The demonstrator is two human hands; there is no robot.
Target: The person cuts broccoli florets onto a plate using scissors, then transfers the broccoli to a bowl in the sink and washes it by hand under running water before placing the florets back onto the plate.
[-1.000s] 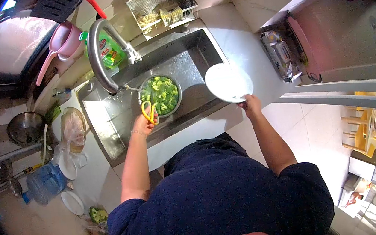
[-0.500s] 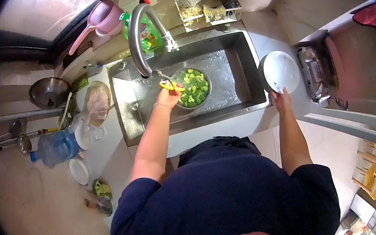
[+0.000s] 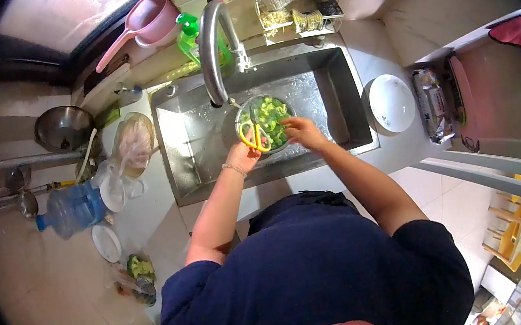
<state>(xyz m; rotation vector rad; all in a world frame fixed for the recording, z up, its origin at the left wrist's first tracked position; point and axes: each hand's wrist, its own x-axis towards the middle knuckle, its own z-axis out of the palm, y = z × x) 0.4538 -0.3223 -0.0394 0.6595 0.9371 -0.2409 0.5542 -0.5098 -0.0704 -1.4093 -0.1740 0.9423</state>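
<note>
In the sink (image 3: 201, 181) stands a round metal bowl (image 3: 290, 104) with cut broccoli (image 3: 272, 111) in it. My left hand (image 3: 248, 153), a bracelet at the wrist, grips yellow-handled scissors (image 3: 246, 139) at the bowl's near left edge; their blades extend over the bowl. At its right side, my right hand (image 3: 306, 134) reaches to the broccoli with fingers drawn together. Whatever lies between those fingertips is too small to make out. The curved faucet (image 3: 213, 59) arches above the bowl's far left side.
A white plate (image 3: 391, 104) rests on the counter right of the sink. Behind the sink are a green soap bottle (image 3: 190, 42) and a wire rack (image 3: 300, 4) with scrubbers. To the left are a bagged item (image 3: 135, 141), a large blue bottle (image 3: 76, 208) and a metal basin (image 3: 64, 128).
My right hand has let go of the white plate and moved left to the broccoli bowl. My left hand has shifted slightly right and nearer to me, with the scissors turned.
</note>
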